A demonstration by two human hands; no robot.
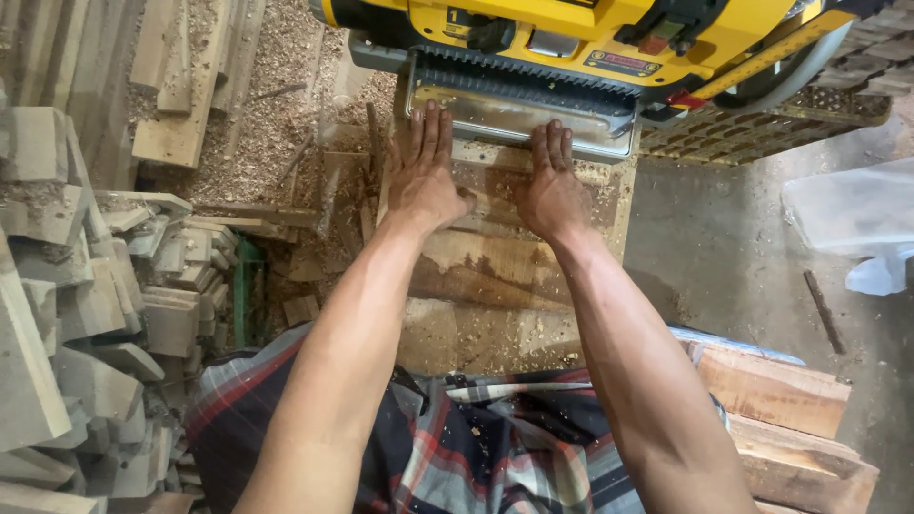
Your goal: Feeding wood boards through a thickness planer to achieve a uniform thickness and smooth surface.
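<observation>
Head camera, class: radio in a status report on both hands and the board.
Left hand and right hand flat, palms down, on wide brown wooden board. Board's far end at yellow planer's metal infeed table. Sawdust on board; nothing blocking.

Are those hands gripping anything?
No grip: left hand and right hand lie flat on the wooden board, near its end at the yellow planer.
</observation>
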